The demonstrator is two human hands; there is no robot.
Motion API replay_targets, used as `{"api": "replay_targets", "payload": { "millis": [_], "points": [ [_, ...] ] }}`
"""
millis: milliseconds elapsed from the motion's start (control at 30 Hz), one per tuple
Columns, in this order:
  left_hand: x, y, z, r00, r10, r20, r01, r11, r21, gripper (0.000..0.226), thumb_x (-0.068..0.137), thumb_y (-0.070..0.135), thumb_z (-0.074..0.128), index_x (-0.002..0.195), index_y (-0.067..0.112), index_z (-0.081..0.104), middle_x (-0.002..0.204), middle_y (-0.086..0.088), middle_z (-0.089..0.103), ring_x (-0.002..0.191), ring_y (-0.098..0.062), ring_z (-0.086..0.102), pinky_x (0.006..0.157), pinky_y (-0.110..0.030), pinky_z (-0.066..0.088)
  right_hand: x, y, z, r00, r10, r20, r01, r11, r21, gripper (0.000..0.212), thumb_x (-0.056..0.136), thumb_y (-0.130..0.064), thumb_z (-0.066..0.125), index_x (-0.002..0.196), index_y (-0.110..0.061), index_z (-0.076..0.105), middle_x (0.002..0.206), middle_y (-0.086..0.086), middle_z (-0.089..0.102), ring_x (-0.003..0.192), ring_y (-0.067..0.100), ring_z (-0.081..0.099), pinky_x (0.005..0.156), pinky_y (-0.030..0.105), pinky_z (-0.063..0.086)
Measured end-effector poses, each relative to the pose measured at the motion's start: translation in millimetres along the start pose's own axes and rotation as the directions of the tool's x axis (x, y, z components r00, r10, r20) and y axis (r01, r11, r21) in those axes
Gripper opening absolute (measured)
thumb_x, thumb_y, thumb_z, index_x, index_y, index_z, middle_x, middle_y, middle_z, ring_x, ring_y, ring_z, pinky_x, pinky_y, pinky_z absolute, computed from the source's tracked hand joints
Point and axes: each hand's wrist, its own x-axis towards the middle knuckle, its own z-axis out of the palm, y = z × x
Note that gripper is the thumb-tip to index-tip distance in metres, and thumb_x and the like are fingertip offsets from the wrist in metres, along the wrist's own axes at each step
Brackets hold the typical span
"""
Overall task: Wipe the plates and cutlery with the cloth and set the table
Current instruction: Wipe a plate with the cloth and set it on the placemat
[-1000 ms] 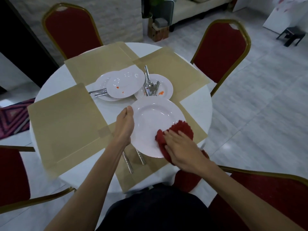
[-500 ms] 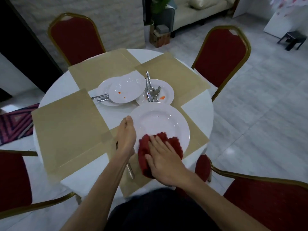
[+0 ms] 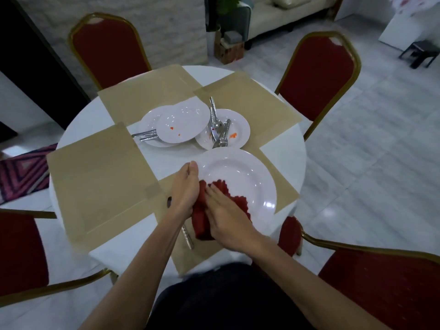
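**Plate half wiped, held at one rim only**

Plate [image 3: 240,177] is at lower ctr of frame and seems lifted a bit over the brown mat [image 3: 284,186]. L hand [image 3: 187,189] grips its left rim, thumb on top. R hand [image 3: 228,215] lies flat w/ straight fingers, pressing the red cloth [image 3: 202,225] on the near-left part; it clasps nothing. Below them a cutlery handle [image 3: 188,236] shows on the mat. Farther, mid frame, two stacked plates [image 3: 183,122] and a third plate [image 3: 240,126] w/ cutlery [image 3: 220,134] carry orange stains.

Risk, in my judgement: w/ support at one side only, a hard push could tip the plate or slip it from the thumb. The hanging cloth end could also drag the handle.

Vs. 1 s ago: the cloth was at the lower-right rim. Now it has crossed to the left and touches the L hand.
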Motion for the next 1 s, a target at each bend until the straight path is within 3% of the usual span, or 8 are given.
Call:
{"api": "replay_targets", "payload": {
  "millis": [100,267,400,533,600,700,833,1000],
  "points": [
    [-7.5,8.5,9.0,0.999,0.02,0.042,-0.022,0.999,0.05,0.038,0.106,0.03,0.04,0.072,0.017,0.047,0.071,0.003,0.051,0.07,-0.016,0.046,0.069,-0.035,0.039,25.3,7.2,-16.3,0.991,0.088,-0.098,-0.087,0.996,0.015,0.085,0.088,-0.046,0.021,0.156,0.004,0.031,0.165,0.019,0.03,0.156,0.028,0.02,0.129,0.034,0.008],
    [20.3,3.4,-16.5,0.999,-0.042,0.026,0.044,0.997,-0.069,0.049,0.1,0.047,0.043,0.092,0.001,0.057,0.082,-0.006,0.057,0.076,-0.016,0.051,0.072,-0.036,0.046,-23.6,5.1,-9.6,1.0,-0.015,0.005,0.015,0.999,0.042,0.055,0.093,-0.022,0.041,0.145,-0.01,0.057,0.15,0.005,0.056,0.146,0.018,0.043,0.122,0.036,0.03],
    [33.0,-4.5,-30.6,0.995,-0.061,0.073,0.062,0.998,-0.012,0.05,0.092,0.059,0.042,0.09,0.011,0.058,0.085,-0.005,0.056,0.079,-0.018,0.052,0.075,-0.041,0.049,-35.1,63.6,-32.3,0.994,0.071,0.077,-0.064,0.994,-0.084,0.05,0.098,-0.024,0.041,0.145,-0.017,0.057,0.153,-0.003,0.052,0.149,0.012,0.036,0.126,0.033,0.018],
    [14.9,8.5,-4.6,0.989,-0.052,0.138,0.054,0.999,-0.009,0.045,0.099,0.049,0.041,0.093,0.008,0.059,0.088,-0.008,0.059,0.081,-0.019,0.054,0.077,-0.04,0.047,-10.6,78.9,-31.0,0.987,0.127,-0.102,-0.148,0.959,-0.242,0.065,0.101,-0.036,0.015,0.158,-0.014,0.037,0.166,0.002,0.032,0.157,0.018,0.02,0.127,0.037,0.007],
    [1.1,13.2,12.5,0.983,-0.018,0.184,0.01,0.999,0.048,0.039,0.105,0.041,0.038,0.094,0.013,0.064,0.095,-0.003,0.068,0.085,-0.016,0.058,0.081,-0.037,0.048,9.0,67.1,-21.0,0.979,0.165,-0.122,-0.184,0.969,-0.165,0.058,0.107,-0.031,0.022,0.163,-0.016,0.023,0.171,0.001,0.015,0.159,0.019,0.007,0.128,0.039,0.004],
    [0.8,13.1,12.1,0.984,-0.003,0.178,-0.012,0.996,0.088,0.039,0.107,0.034,0.036,0.08,0.014,0.057,0.083,0.001,0.061,0.077,-0.014,0.053,0.072,-0.032,0.043,10.1,38.6,-1.3,0.994,0.066,-0.087,-0.071,0.996,-0.061,0.06,0.105,-0.028,0.03,0.163,-0.015,0.022,0.171,0.001,0.016,0.159,0.019,0.008,0.127,0.045,0.011],
    [19.4,3.2,-10.1,0.993,-0.027,0.117,0.024,0.999,0.027,0.041,0.101,0.042,0.038,0.081,0.007,0.045,0.079,-0.005,0.046,0.075,-0.016,0.042,0.069,-0.035,0.037,-28.4,42.3,3.4,0.988,-0.151,0.03,0.149,0.986,0.069,0.048,0.104,-0.028,0.043,0.149,-0.016,0.052,0.158,-0.001,0.047,0.151,0.015,0.032,0.123,0.033,0.021],
    [15.3,3.6,-11.2,0.963,-0.092,0.252,0.085,0.996,0.039,0.04,0.103,0.041,0.043,0.093,0.004,0.055,0.086,-0.006,0.056,0.08,-0.019,0.051,0.074,-0.038,0.045,-13.4,114.8,-31.3,0.845,-0.083,-0.528,0.011,0.99,-0.139,0.019,0.091,-0.02,0.066,0.102,-0.012,0.079,0.109,0.003,0.077,0.105,0.026,0.07,0.095,0.038,0.051]
  ]
}}
